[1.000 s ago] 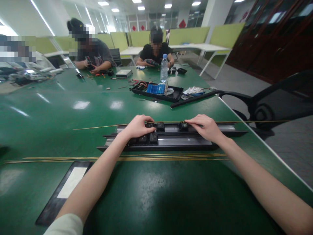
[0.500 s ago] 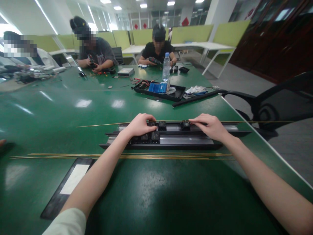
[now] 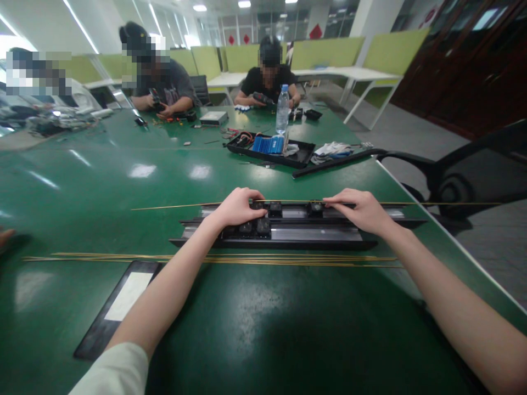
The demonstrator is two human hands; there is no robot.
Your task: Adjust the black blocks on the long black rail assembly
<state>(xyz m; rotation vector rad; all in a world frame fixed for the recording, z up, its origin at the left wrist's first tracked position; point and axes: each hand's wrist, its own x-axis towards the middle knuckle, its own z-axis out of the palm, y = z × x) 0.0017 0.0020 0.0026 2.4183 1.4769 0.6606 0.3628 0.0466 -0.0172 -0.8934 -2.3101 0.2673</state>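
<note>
Two dark channel rails, the far rail (image 3: 294, 212) and the near rail (image 3: 317, 235), lie side by side with small black blocks in them. A long thin brass rod (image 3: 164, 207) runs along the far rail's back edge. My right hand (image 3: 360, 208) pinches this rod just right of a black block (image 3: 315, 209). At the rail's left part, my left hand (image 3: 242, 207) is closed around a black block and the rod, its fingertips partly hidden. Another black block (image 3: 275, 209) sits just right of that hand.
Several brass rods (image 3: 288, 260) lie in front of the rails, and a black tablet-like plate (image 3: 96, 334) is at the near left. Beyond are a black tray (image 3: 302, 159), a bottle (image 3: 282, 112), gloves (image 3: 333, 152) and people seated. A hand (image 3: 5, 237) shows at the left edge.
The whole view has shifted slightly. My right hand has slid a little to the right along the rod, away from the nearby block. My left hand keeps its place.
</note>
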